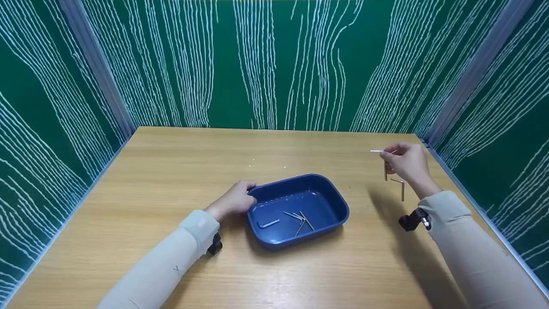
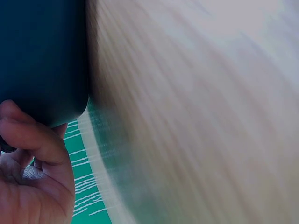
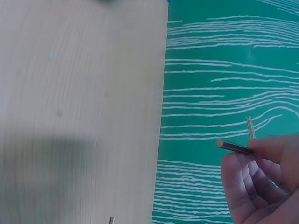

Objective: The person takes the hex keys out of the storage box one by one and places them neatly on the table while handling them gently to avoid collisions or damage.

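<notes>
The left hand [image 1: 233, 199] grips the far left corner of a blue, rounded rectangular tub [image 1: 315, 202] on the light-brown wooden desk [image 1: 116, 206], several thin silvery metal rods [image 1: 307, 220] lie inside it, and an L-shaped metal key [image 1: 385, 171] is pinched by the right hand [image 1: 407, 164] near another bent metal key [image 1: 402, 192].

Soft shadows [image 1: 403, 240] and glare [image 1: 281, 289] mark the table [image 1: 180, 159], blurred from the left wrist.
</notes>
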The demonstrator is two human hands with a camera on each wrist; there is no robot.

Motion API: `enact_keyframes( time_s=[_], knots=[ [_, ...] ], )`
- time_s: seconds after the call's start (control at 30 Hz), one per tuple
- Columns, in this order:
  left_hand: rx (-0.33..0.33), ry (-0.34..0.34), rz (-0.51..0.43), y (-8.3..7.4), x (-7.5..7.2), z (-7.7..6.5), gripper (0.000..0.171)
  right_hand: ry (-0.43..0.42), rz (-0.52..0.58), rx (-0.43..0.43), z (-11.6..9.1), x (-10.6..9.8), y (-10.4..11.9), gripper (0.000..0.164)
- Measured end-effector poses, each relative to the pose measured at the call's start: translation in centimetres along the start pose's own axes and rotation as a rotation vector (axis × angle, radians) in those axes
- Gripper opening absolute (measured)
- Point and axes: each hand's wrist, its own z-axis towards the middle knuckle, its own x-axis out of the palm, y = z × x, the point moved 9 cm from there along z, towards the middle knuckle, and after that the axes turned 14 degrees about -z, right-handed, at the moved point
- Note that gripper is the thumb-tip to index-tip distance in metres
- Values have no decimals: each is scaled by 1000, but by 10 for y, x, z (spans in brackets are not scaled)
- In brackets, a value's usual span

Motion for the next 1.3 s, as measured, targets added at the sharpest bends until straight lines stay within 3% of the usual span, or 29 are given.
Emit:
enact_keyframes(
  time_s=[0.17,0.53,0.97,1.3],
  knots=[
    [-8,-2,4,1,-1,0,22,-8,0,13,3,-5,-7,25],
    [39,-9,17,-3,-2,2,19,3,9,51,10,-7,-28,22],
    [22,0,30,-2,-2,1,21,37,34,117,18,11,-57,23],
    [19,3,7,-4,-2,-1,21,90,-107,156,22,24,-77,30]
  ],
)
